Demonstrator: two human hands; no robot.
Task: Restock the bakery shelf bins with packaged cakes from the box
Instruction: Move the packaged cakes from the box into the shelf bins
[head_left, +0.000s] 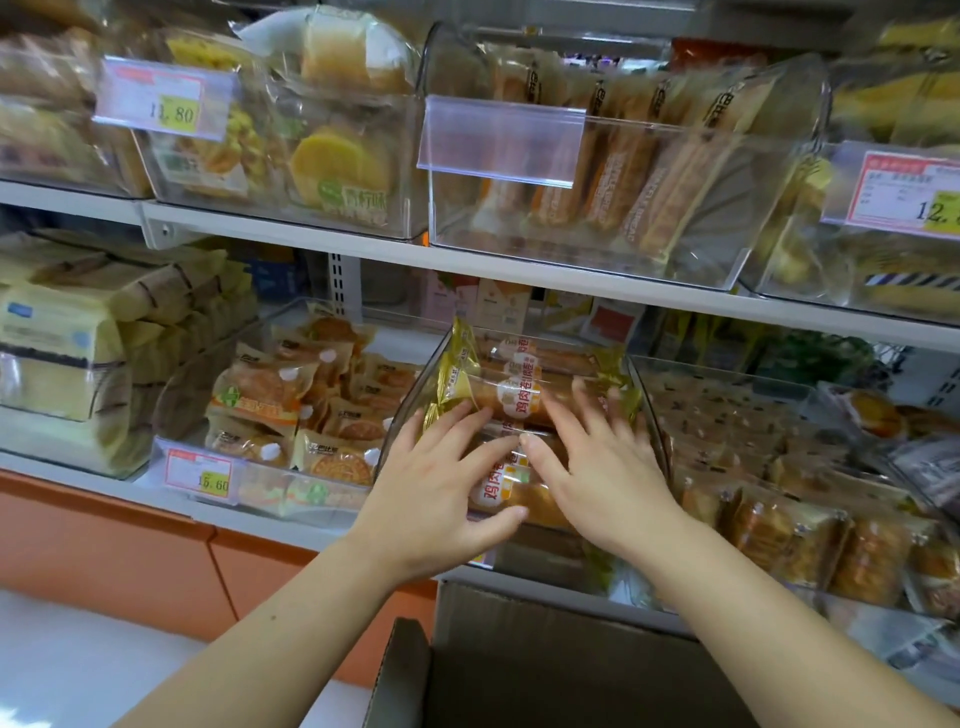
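Fingers (470, 415) of the left hand (441, 483) and right hand (602, 467) lie spread, nearly straight, pressing on the cakes and gripping nothing. One open brown cardboard box (519, 608) stands below. One clear plastic shelf bin (406, 415) holds the gold-ended, clear-wrapped roll cakes (514, 400) (four show).

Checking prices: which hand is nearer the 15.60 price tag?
Left. The left hand rests on the packaged cakes right of the price tag; the right hand rests farther right, past the left hand.
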